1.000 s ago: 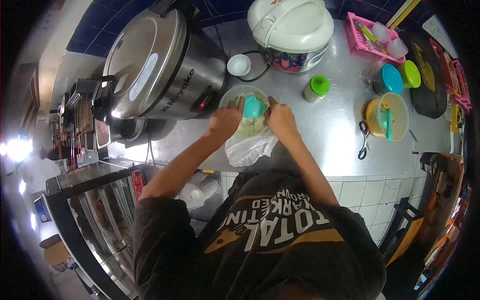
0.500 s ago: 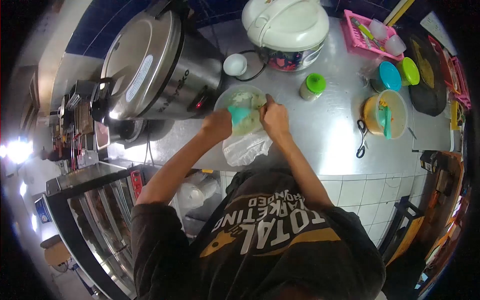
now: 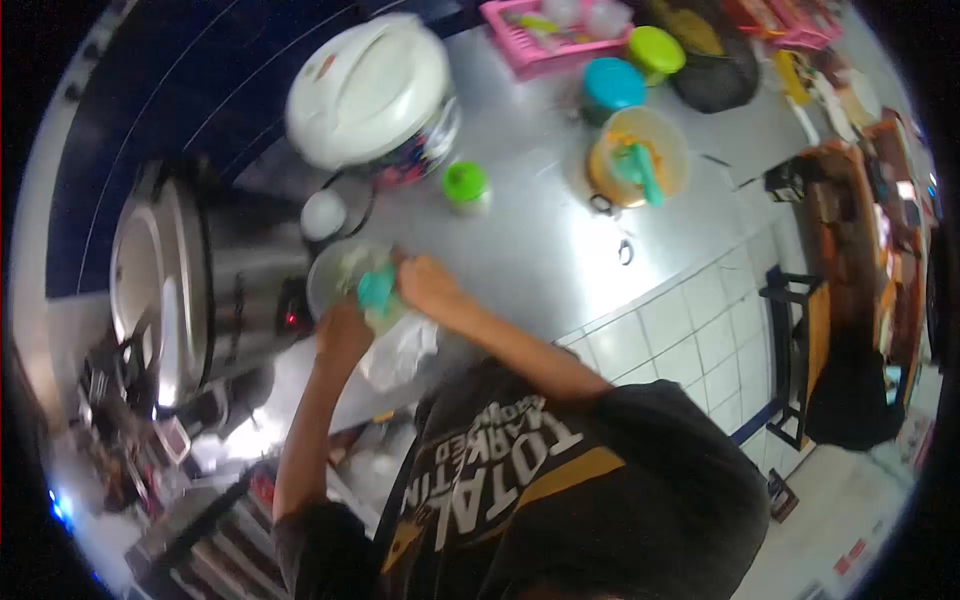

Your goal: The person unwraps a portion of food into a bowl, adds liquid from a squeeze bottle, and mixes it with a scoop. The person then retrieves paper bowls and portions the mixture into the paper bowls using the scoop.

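At the bench's front edge, the left hand (image 3: 343,335) grips a light, stiff teal scoop (image 3: 376,290) by its body over the bowl (image 3: 330,275), while the right hand (image 3: 425,283) pinches a limp, slippery plastic bag (image 3: 400,350) by its mouth.

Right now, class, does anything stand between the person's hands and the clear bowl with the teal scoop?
Nothing visible does. The left hand holds the teal scoop over the clear bowl, and the right hand is at the bowl's rim. A clear plastic bag lies just beside the bowl, under the hands.
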A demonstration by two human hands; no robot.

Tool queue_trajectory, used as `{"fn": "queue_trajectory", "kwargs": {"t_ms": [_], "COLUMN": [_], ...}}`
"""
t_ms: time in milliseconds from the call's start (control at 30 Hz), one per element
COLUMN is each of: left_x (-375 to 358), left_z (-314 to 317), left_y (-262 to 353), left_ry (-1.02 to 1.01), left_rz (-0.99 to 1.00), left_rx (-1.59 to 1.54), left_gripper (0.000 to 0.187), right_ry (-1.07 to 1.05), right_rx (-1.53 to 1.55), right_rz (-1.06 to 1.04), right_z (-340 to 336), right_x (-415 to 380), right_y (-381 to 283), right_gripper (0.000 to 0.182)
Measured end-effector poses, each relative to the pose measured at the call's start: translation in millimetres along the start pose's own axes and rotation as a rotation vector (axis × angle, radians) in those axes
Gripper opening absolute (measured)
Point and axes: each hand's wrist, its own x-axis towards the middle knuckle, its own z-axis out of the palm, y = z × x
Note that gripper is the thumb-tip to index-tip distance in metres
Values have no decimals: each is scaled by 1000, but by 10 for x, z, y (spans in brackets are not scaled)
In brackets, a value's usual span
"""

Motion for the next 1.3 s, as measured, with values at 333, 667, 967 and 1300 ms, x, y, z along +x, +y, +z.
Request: {"fn": "queue_trajectory", "kwargs": {"t_ms": [333, 667, 967, 1300], "left_x": [-16, -15, 287, -114], "left_z": [-96, -233, -108, -645], "left_y": [-77, -66, 160, -148], "left_ry": [100, 174, 281, 139], "left_rz": [-136, -134, 114, 201], "left_rx": [-77, 66, 213, 318], "left_gripper": [50, 46, 55, 37], "right_ry": [72, -39, 1, 22], "right_rx": [-225, -129, -58, -133], "right_rz": [-67, -55, -18, 41], "right_z": [-89, -192, -295, -302], "right_x": [304, 312, 161, 49], "right_y": [-143, -233, -25, -150], "right_gripper": [24, 45, 47, 45]}}
